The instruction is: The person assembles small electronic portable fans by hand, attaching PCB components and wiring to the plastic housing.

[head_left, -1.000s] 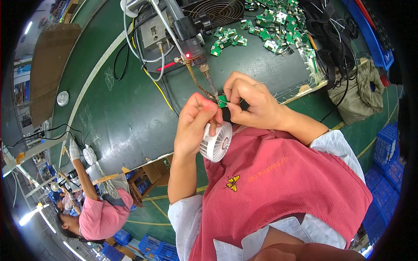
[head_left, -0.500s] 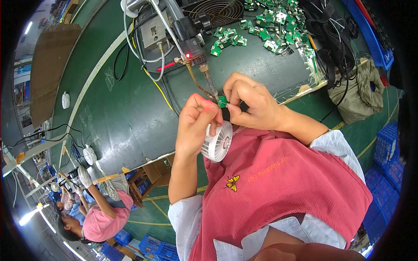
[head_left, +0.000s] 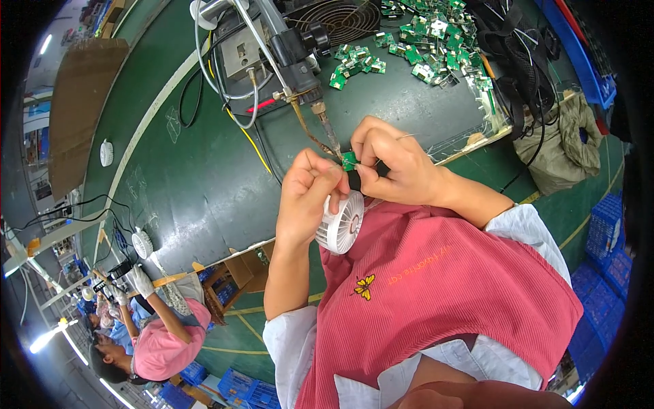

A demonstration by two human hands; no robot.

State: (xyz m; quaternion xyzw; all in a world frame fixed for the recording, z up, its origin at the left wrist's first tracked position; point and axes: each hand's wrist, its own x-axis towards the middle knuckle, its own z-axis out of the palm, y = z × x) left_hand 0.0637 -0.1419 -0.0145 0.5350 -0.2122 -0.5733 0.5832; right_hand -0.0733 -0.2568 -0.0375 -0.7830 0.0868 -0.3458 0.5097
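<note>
A small green circuit board (head_left: 349,161) sits between the fingertips of both hands, right under the tip of a soldering iron (head_left: 328,128) fixed in a stand. My left hand (head_left: 308,191) is closed, its thumb and forefinger pinched at the board's left edge. From the other side my right hand (head_left: 398,163) pinches close against the board, and a thin light wire sticks out by its bent fingers. A white round fan (head_left: 340,223) lies against my apron below the left hand, whose lower fingers overlap it. The exact contact at the iron's tip is too small to make out.
Many green circuit boards (head_left: 436,41) are heaped at the far right, with a smaller pile (head_left: 355,65) nearer. A metal soldering unit (head_left: 240,53) with cables stands behind the iron. Black straps (head_left: 521,68) hang at the right edge. A co-worker (head_left: 163,341) works at lower left.
My hands and the board stay nearly in place, with only a slight shift. A red light on the iron's holder no longer shows. The co-worker's gloved hands have moved a little.
</note>
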